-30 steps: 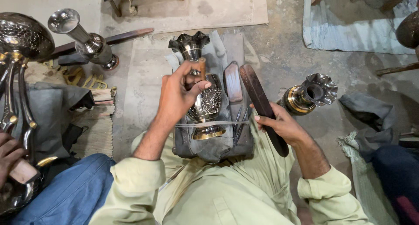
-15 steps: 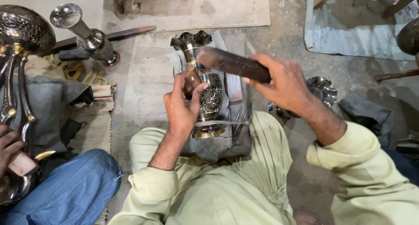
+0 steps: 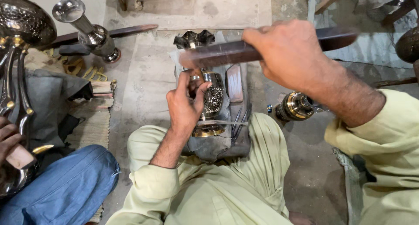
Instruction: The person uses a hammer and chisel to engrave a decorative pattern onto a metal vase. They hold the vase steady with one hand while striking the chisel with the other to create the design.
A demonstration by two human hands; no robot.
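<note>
I see the engraved metal vase point(image 3: 212, 100) lying on a grey cushion point(image 3: 218, 146) between my knees, left hand point(image 3: 185, 105) fingers clamped round it. Right hand point(image 3: 290, 55) grips the dark wooden bat point(image 3: 231, 54) overhead; I'd strike squarely, vase steadied.

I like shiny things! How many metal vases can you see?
3: an engraved brass vase under the left hand, a silvery vase lying upper left, a brass vase lying right. Others may be hidden.

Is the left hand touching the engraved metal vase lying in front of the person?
Touching. The head view shows the left hand wrapped over the engraved metal vase, with fingers and thumb pressed against its neck and body and no gap visible.
</note>
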